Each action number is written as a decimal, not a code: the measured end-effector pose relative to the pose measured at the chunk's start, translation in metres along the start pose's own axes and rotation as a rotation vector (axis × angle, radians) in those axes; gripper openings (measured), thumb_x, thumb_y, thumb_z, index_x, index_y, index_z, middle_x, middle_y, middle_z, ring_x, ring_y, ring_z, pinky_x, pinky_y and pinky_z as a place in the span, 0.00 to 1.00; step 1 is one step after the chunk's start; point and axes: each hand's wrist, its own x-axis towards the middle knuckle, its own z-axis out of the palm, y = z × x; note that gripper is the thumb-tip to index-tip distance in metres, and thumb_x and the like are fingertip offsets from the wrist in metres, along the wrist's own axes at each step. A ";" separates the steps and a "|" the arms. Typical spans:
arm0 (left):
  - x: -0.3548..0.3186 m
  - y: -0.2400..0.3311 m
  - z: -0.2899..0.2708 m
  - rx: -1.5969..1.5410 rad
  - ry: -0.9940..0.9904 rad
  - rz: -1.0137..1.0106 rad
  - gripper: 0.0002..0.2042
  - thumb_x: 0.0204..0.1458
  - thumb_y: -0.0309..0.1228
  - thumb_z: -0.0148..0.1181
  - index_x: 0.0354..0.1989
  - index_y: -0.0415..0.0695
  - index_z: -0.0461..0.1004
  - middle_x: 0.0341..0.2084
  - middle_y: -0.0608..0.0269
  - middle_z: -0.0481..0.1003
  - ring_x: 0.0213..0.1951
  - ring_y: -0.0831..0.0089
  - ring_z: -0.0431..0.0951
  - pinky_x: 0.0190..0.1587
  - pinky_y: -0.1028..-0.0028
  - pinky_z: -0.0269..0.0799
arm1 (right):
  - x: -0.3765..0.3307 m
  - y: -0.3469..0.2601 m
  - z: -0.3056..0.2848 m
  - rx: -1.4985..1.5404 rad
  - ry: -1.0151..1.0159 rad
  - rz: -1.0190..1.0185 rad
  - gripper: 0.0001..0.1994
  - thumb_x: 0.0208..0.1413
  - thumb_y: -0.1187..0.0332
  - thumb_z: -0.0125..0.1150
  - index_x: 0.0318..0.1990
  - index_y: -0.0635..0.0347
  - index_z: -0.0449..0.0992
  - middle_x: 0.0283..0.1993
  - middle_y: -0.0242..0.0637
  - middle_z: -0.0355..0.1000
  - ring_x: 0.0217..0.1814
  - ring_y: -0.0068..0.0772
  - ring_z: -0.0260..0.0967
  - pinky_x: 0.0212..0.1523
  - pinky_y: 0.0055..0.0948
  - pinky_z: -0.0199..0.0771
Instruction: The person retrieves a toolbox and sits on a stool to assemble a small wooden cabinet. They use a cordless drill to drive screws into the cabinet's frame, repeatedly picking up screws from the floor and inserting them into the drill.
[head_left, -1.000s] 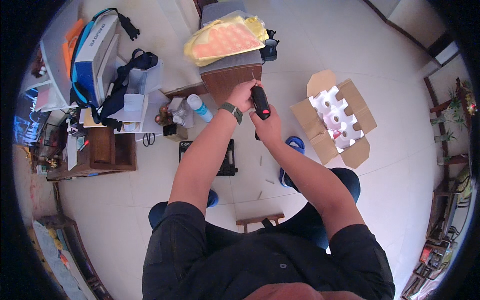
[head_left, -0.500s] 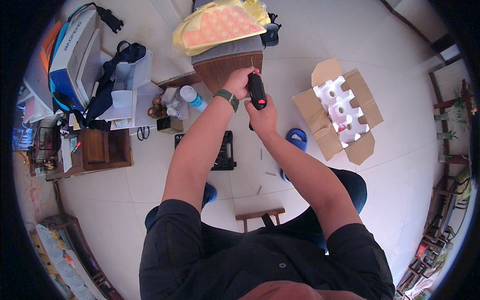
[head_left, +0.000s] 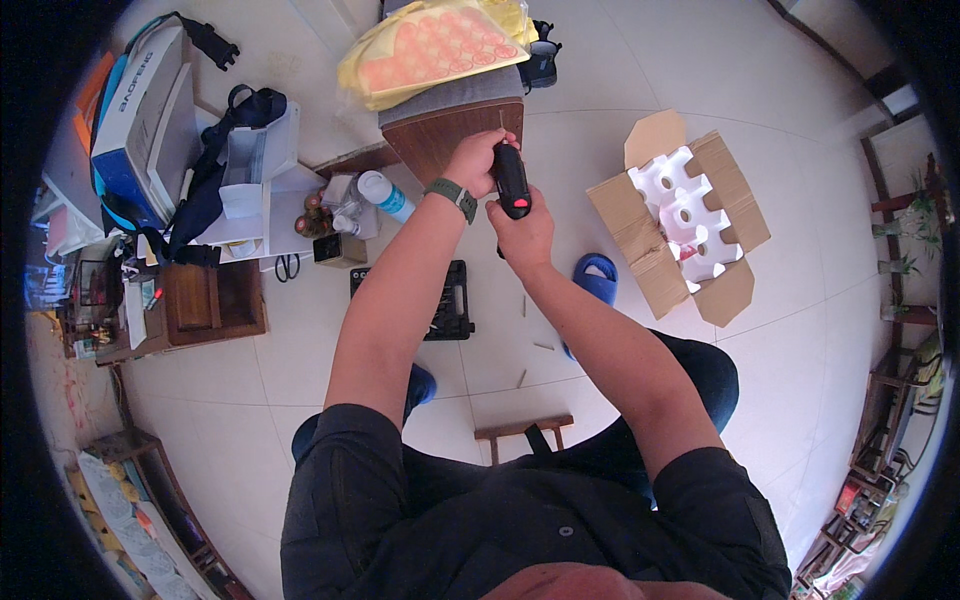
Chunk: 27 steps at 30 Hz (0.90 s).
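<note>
The screwdriver (head_left: 511, 178) has stayed on the wooden panel (head_left: 440, 135) at twelve o'clock; left hand (head_left: 473, 160) and right hand (head_left: 522, 225) both grasp it. Keep it upright, pressing steadily.

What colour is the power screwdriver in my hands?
The screwdriver is black with a red patch near the lower end, held by both hands; the head view shows it best.

We see a black electric screwdriver (head_left: 511, 180) with a red button on its body — held upright, its thin bit pointing at the top edge of a dark brown wooden panel (head_left: 440, 140), which stands tilted above the pale tiled floor.
</note>
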 end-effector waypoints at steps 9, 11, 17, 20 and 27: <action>0.000 0.007 0.002 0.199 0.015 0.107 0.10 0.63 0.33 0.52 0.36 0.39 0.74 0.30 0.57 0.75 0.32 0.63 0.75 0.39 0.63 0.75 | 0.006 -0.001 0.005 0.031 0.004 0.003 0.21 0.43 0.65 0.69 0.45 0.63 0.74 0.30 0.38 0.76 0.31 0.32 0.74 0.36 0.32 0.74; -0.005 0.018 0.012 1.244 0.273 0.355 0.10 0.60 0.35 0.55 0.37 0.39 0.75 0.36 0.55 0.76 0.37 0.58 0.76 0.43 0.59 0.74 | 0.013 0.005 0.006 0.002 0.044 0.023 0.20 0.42 0.67 0.68 0.44 0.63 0.74 0.30 0.37 0.76 0.31 0.31 0.74 0.37 0.31 0.74; -0.008 0.075 0.008 1.929 0.283 1.096 0.21 0.53 0.39 0.63 0.52 0.40 0.74 0.55 0.47 0.72 0.56 0.47 0.70 0.59 0.56 0.66 | 0.016 0.017 0.009 0.050 0.004 0.004 0.18 0.42 0.68 0.67 0.42 0.62 0.75 0.30 0.37 0.77 0.31 0.31 0.76 0.37 0.33 0.74; 0.005 0.085 -0.019 2.015 0.149 1.141 0.27 0.52 0.41 0.63 0.60 0.42 0.70 0.59 0.46 0.69 0.60 0.48 0.68 0.64 0.58 0.61 | 0.014 0.016 0.013 0.051 0.024 -0.018 0.17 0.43 0.68 0.67 0.42 0.62 0.75 0.30 0.36 0.77 0.30 0.30 0.75 0.36 0.33 0.74; 0.015 0.076 -0.028 2.064 0.124 1.129 0.29 0.56 0.44 0.59 0.64 0.44 0.66 0.63 0.48 0.66 0.65 0.52 0.63 0.69 0.59 0.55 | 0.014 0.013 0.014 0.101 0.032 0.041 0.17 0.44 0.68 0.67 0.43 0.63 0.74 0.28 0.35 0.74 0.28 0.27 0.71 0.34 0.30 0.73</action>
